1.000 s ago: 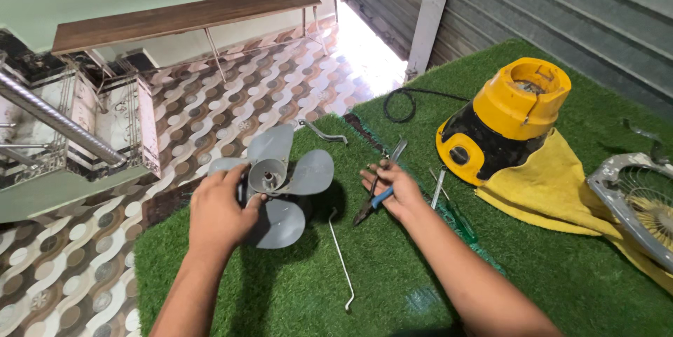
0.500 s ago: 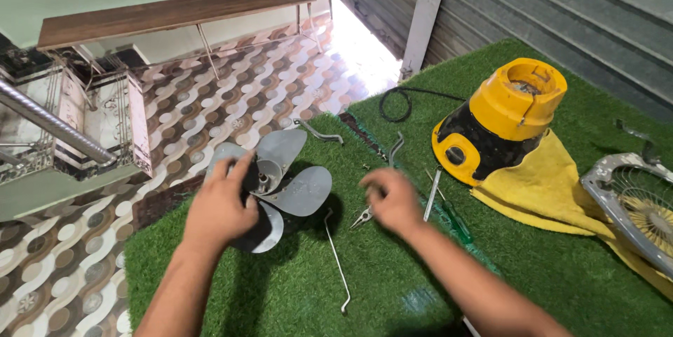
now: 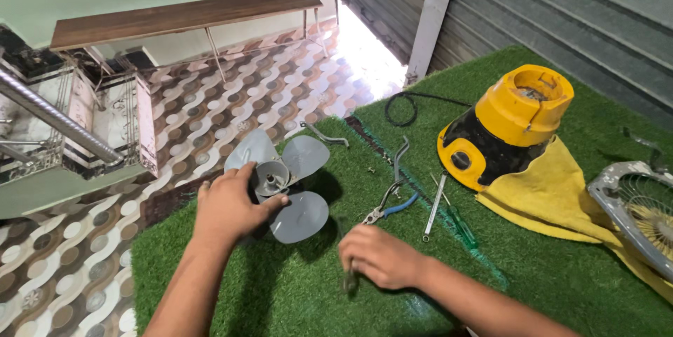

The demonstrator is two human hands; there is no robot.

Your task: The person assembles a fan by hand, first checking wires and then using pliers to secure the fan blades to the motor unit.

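Three grey plastic blades on one small fan propeller (image 3: pixel 284 183), resting on the green artificial turf mat (image 3: pixel 294 295), centre-left of view. Left hand (image 3: pixel 228 207) wraps its near side, thumb pressed against the grey hub, fingers curled under a blade. Right hand (image 3: pixel 378 256), at 4 o'clock from the propeller, is closed around a slim dark-tipped tool (image 3: pixel 349 282); only the tip shows, so its kind cannot be told.

At 3 o'clock from the propeller: blue-handled pliers (image 3: pixel 389 204), then a thin metal rod (image 3: pixel 434 207) and a green-handled screwdriver (image 3: pixel 463 228). At 2 o'clock, a yellow-and-black motor housing (image 3: pixel 505 126) sits on a yellow cloth (image 3: pixel 554 197). A grey wire fan guard (image 3: pixel 638 211) lies at the right edge. At 12 o'clock, a bent metal hook (image 3: pixel 326 133) lies at the mat's edge.

Risk, as judged: thin blades could flex or crack under a hard grip. Tool tip could slip toward the left-hand fingers. Small parts would vanish in turf.
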